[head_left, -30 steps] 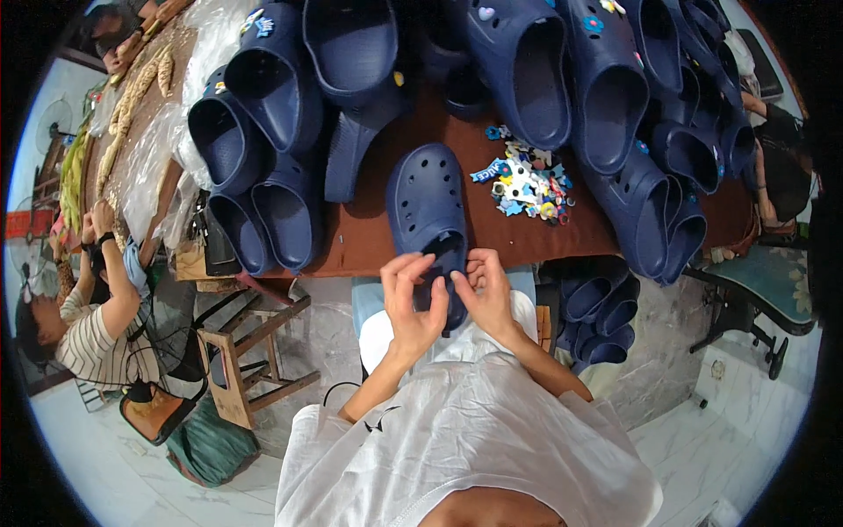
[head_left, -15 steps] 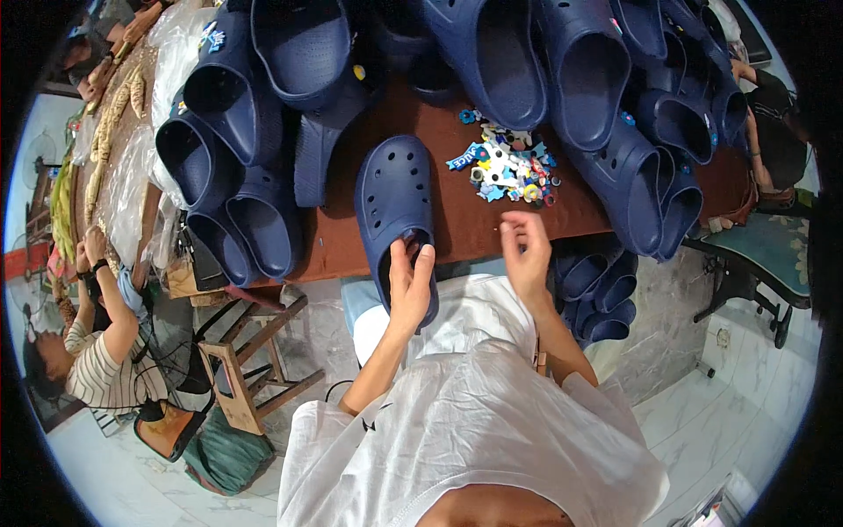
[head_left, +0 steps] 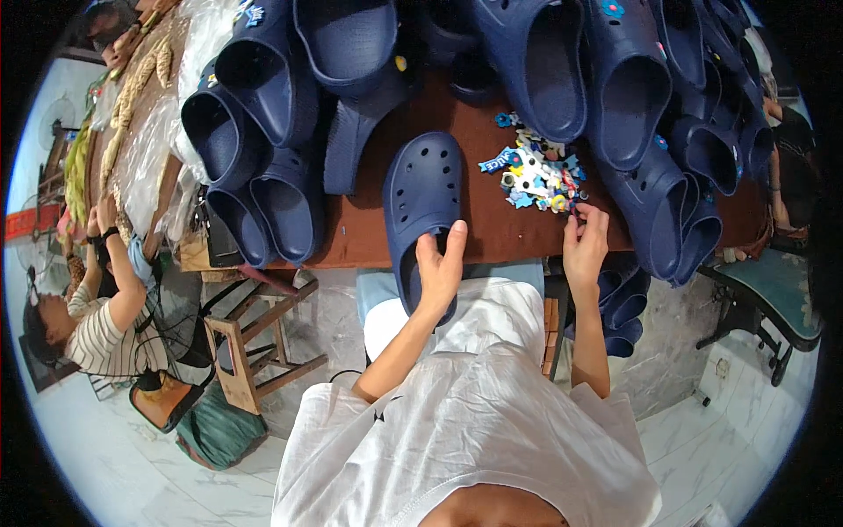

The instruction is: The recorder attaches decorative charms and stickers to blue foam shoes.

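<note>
My left hand grips a navy blue foam clog by its opening, some fingers inside and the thumb along the rim. The clog's toe, with round holes, points away from me over the brown cloth; its heel hangs past the table edge. My right hand is at the near right edge of a pile of small colourful shoe charms. Its fingers are curled together, and a tiny dark piece shows at the tips, too small to make out. White, blue, yellow and red charms are heaped in the pile.
More navy clogs stand along the left, back and right of the brown-covered table. Other clogs sit below its right edge. A wooden stool is at left, near a person in a striped shirt.
My right hand has moved right and up to the edge of the charm pile, its fingers closing. My left hand still grips the clog. The whole view has shifted slightly.
</note>
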The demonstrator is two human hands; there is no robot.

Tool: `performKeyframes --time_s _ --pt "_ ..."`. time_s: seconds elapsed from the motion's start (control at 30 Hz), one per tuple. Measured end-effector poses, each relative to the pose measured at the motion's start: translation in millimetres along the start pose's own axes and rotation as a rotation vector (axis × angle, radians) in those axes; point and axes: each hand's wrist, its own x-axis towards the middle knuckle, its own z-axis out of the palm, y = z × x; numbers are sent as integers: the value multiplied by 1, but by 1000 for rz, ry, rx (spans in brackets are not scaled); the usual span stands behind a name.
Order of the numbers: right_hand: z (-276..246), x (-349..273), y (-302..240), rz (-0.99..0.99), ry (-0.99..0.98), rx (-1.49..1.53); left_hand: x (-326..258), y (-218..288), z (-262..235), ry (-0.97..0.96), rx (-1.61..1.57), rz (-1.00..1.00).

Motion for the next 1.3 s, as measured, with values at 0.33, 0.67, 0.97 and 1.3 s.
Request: performKeyframes --time_s 0.33,0.67,0.97,1.3 --pt "7 -15 -32 32 -115 527 -3 21 -1 2 -289 -131" --pt "33 -19 -96 140 -669 995 -21 17 -12 -77 -328 -131" --pt "40 -17 -86 164 -735 1043 -28 11 -18 -85 -332 -164" --pt "37 -5 -81 314 -893 1064 -30 14 -18 -106 -280 -121"
